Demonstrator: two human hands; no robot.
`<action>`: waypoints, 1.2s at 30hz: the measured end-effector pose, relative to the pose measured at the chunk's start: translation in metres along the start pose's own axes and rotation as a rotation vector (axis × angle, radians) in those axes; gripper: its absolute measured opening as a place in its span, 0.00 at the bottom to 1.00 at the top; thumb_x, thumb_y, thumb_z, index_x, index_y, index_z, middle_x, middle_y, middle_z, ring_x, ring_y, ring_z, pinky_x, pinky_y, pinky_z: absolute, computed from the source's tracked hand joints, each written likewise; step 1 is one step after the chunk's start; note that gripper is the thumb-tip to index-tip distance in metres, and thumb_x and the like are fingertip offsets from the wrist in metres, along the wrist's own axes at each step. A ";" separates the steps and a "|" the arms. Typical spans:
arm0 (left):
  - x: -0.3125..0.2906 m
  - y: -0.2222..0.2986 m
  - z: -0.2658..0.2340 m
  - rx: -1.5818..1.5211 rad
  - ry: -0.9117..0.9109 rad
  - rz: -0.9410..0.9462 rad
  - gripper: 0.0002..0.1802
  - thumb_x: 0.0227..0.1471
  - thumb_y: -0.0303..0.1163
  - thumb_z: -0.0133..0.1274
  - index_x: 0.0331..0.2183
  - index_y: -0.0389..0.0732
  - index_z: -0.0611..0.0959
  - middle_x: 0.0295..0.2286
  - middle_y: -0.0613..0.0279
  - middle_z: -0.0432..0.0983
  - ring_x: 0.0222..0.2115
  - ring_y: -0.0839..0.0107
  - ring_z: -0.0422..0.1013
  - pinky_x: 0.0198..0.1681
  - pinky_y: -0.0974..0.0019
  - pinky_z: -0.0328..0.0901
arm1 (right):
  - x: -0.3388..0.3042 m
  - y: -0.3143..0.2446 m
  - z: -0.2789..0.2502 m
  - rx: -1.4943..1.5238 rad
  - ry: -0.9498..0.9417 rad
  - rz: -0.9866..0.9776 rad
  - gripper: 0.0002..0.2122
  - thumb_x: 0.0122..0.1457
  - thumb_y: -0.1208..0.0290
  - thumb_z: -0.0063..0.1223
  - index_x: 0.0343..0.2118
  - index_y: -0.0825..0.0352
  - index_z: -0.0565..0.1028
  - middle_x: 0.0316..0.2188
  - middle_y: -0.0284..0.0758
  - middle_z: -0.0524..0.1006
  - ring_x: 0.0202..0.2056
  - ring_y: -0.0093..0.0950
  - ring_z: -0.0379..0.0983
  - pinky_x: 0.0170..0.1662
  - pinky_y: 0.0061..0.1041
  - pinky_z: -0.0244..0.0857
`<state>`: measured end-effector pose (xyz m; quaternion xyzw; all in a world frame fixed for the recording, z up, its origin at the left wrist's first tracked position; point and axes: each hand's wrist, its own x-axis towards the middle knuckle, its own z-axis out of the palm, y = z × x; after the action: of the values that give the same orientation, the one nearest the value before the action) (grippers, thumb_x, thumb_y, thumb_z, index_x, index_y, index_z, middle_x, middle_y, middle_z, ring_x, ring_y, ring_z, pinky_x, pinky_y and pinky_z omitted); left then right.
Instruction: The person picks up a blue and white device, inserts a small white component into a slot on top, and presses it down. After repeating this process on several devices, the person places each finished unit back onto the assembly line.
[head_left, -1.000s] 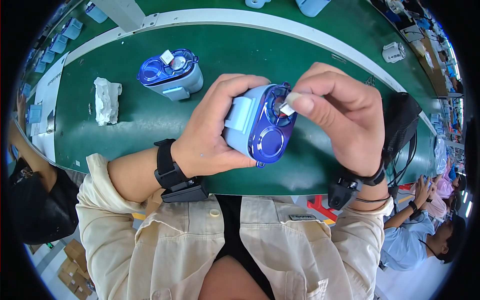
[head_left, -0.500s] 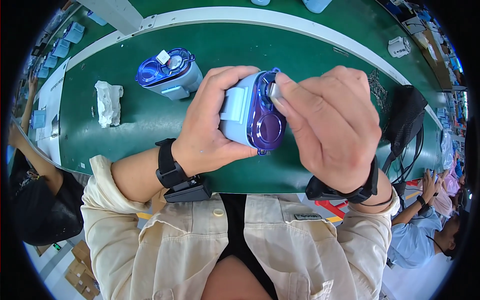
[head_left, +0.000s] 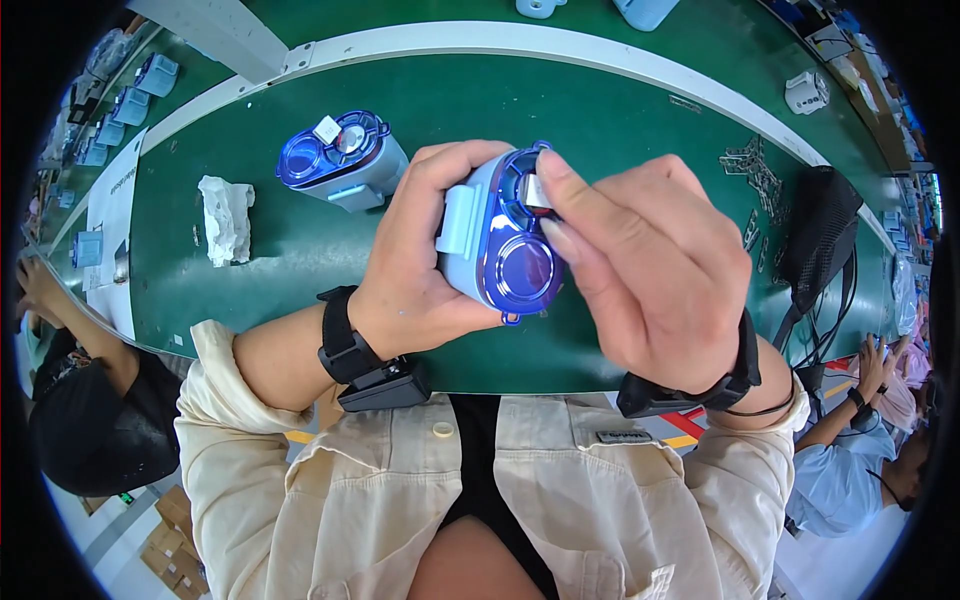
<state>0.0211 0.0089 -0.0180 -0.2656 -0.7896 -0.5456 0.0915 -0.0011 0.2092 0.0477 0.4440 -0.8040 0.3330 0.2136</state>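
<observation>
My left hand (head_left: 405, 245) is wrapped round a light blue plastic container (head_left: 461, 222) with a clear purple-blue lid (head_left: 522, 270), holding it tilted above the table. At the lid's far end, the thumb and forefinger of my right hand (head_left: 660, 260) pinch a small white block-shaped piece (head_left: 536, 190); the fingertips partly hide where it meets the lid. A second container (head_left: 350, 188) of the same kind stands beyond my left hand. A similar small white block (head_left: 327, 129) sits on its blue lid.
Crumpled white paper (head_left: 228, 220) lies on the green table (head_left: 440, 100) at the left. To the right are a black mesh pouch (head_left: 820, 225) with cords and a scatter of small metal pieces (head_left: 757, 175). A white frame bar (head_left: 480, 38) crosses behind. People sit at both sides.
The held container has turned so its lid faces me more. My right hand still pinches the white piece, which shows more fully. The whole view has shifted slightly.
</observation>
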 end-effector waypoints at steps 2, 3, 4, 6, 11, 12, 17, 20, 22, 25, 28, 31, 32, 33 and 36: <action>0.002 -0.004 -0.001 -0.008 0.006 -0.012 0.48 0.33 0.31 0.72 0.54 0.37 0.62 0.46 0.55 0.67 0.46 0.64 0.67 0.49 0.63 0.64 | -0.001 -0.005 -0.001 -0.086 -0.058 0.005 0.15 0.49 0.80 0.58 0.42 0.78 0.77 0.24 0.39 0.74 0.23 0.30 0.69 0.29 0.25 0.62; 0.003 -0.006 -0.001 -0.017 0.012 -0.024 0.47 0.32 0.33 0.72 0.52 0.37 0.65 0.46 0.55 0.68 0.45 0.61 0.67 0.49 0.62 0.63 | -0.001 -0.008 -0.002 -0.172 -0.116 0.009 0.15 0.49 0.80 0.58 0.42 0.77 0.77 0.24 0.39 0.75 0.22 0.30 0.69 0.29 0.25 0.62; 0.004 -0.007 0.000 -0.026 0.019 -0.035 0.45 0.30 0.34 0.72 0.51 0.37 0.67 0.46 0.55 0.68 0.44 0.59 0.67 0.49 0.61 0.63 | -0.002 -0.010 -0.003 -0.258 -0.174 0.013 0.15 0.49 0.80 0.58 0.42 0.77 0.77 0.24 0.39 0.75 0.22 0.30 0.69 0.29 0.24 0.63; 0.003 -0.004 0.002 -0.089 0.054 -0.068 0.46 0.30 0.35 0.72 0.51 0.37 0.67 0.45 0.55 0.68 0.44 0.59 0.67 0.49 0.61 0.63 | 0.000 -0.002 -0.002 -0.075 -0.129 0.069 0.15 0.48 0.80 0.59 0.42 0.77 0.77 0.24 0.38 0.75 0.22 0.30 0.69 0.28 0.24 0.62; 0.003 0.001 0.009 -0.178 0.121 -0.051 0.46 0.30 0.36 0.72 0.51 0.38 0.68 0.45 0.55 0.69 0.45 0.58 0.67 0.49 0.61 0.63 | 0.000 0.012 -0.001 0.122 0.041 0.016 0.16 0.45 0.80 0.62 0.40 0.75 0.78 0.23 0.35 0.74 0.22 0.28 0.69 0.25 0.24 0.59; 0.004 0.001 0.009 -0.159 0.118 -0.009 0.46 0.30 0.36 0.72 0.51 0.38 0.68 0.45 0.55 0.69 0.45 0.58 0.67 0.49 0.61 0.63 | 0.000 0.013 -0.001 0.036 0.082 -0.059 0.16 0.45 0.79 0.62 0.39 0.75 0.79 0.22 0.34 0.74 0.22 0.27 0.69 0.25 0.24 0.58; 0.008 0.000 -0.001 0.129 0.008 0.108 0.49 0.31 0.28 0.74 0.53 0.39 0.64 0.47 0.55 0.66 0.46 0.66 0.68 0.49 0.64 0.64 | -0.001 0.008 -0.008 -0.107 0.018 -0.066 0.15 0.42 0.79 0.63 0.37 0.75 0.79 0.22 0.34 0.74 0.21 0.26 0.69 0.23 0.23 0.56; 0.007 -0.006 0.002 0.086 0.074 0.078 0.44 0.30 0.36 0.72 0.51 0.38 0.70 0.45 0.55 0.70 0.45 0.58 0.67 0.48 0.60 0.63 | -0.001 0.014 -0.006 -0.156 -0.001 -0.150 0.15 0.41 0.80 0.63 0.36 0.75 0.79 0.21 0.34 0.74 0.21 0.26 0.69 0.22 0.22 0.56; 0.007 -0.005 0.003 0.079 0.073 0.067 0.44 0.30 0.36 0.72 0.51 0.38 0.70 0.45 0.55 0.70 0.45 0.58 0.67 0.48 0.60 0.63 | -0.002 0.016 -0.004 -0.133 -0.002 -0.148 0.15 0.41 0.80 0.63 0.36 0.75 0.79 0.21 0.35 0.74 0.20 0.26 0.69 0.22 0.23 0.56; 0.006 -0.003 0.004 0.065 0.075 0.054 0.44 0.30 0.35 0.71 0.51 0.38 0.69 0.46 0.55 0.70 0.45 0.58 0.67 0.49 0.60 0.63 | -0.005 0.017 -0.002 -0.092 -0.001 -0.149 0.15 0.40 0.80 0.63 0.35 0.75 0.79 0.21 0.35 0.74 0.20 0.26 0.69 0.22 0.23 0.55; 0.004 0.000 0.006 -0.060 0.066 -0.088 0.45 0.30 0.34 0.71 0.52 0.39 0.68 0.46 0.55 0.69 0.46 0.59 0.67 0.49 0.60 0.63 | -0.008 0.014 0.004 -0.077 0.013 -0.094 0.15 0.42 0.81 0.62 0.36 0.76 0.78 0.20 0.34 0.73 0.19 0.26 0.68 0.21 0.23 0.55; 0.002 -0.001 0.003 -0.099 0.039 -0.140 0.46 0.31 0.33 0.72 0.52 0.39 0.67 0.46 0.56 0.68 0.46 0.60 0.67 0.49 0.60 0.63 | -0.006 0.007 0.003 -0.016 -0.014 0.005 0.14 0.45 0.80 0.61 0.37 0.75 0.78 0.19 0.35 0.72 0.19 0.27 0.67 0.22 0.23 0.56; 0.002 0.000 0.002 -0.119 0.027 -0.167 0.46 0.31 0.32 0.72 0.53 0.39 0.66 0.46 0.56 0.68 0.46 0.61 0.67 0.49 0.61 0.63 | -0.005 0.006 0.003 0.015 -0.029 0.053 0.13 0.47 0.80 0.61 0.38 0.74 0.78 0.19 0.35 0.72 0.19 0.27 0.67 0.22 0.22 0.57; 0.002 0.000 0.003 -0.116 0.028 -0.165 0.46 0.31 0.32 0.72 0.53 0.39 0.66 0.46 0.56 0.68 0.46 0.61 0.67 0.49 0.61 0.63 | -0.005 0.007 0.004 0.016 -0.027 0.050 0.13 0.47 0.80 0.61 0.38 0.74 0.78 0.19 0.35 0.72 0.19 0.27 0.67 0.22 0.22 0.57; 0.006 0.000 0.007 -0.341 0.098 -0.161 0.48 0.31 0.30 0.73 0.53 0.39 0.65 0.46 0.56 0.66 0.46 0.63 0.66 0.50 0.62 0.63 | -0.005 0.016 0.008 0.360 0.026 0.153 0.12 0.52 0.78 0.59 0.41 0.71 0.79 0.22 0.35 0.73 0.22 0.26 0.67 0.26 0.21 0.60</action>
<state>0.0175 0.0175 -0.0181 -0.1865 -0.6990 -0.6892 0.0395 -0.0122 0.2127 0.0335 0.4083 -0.7601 0.4922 0.1150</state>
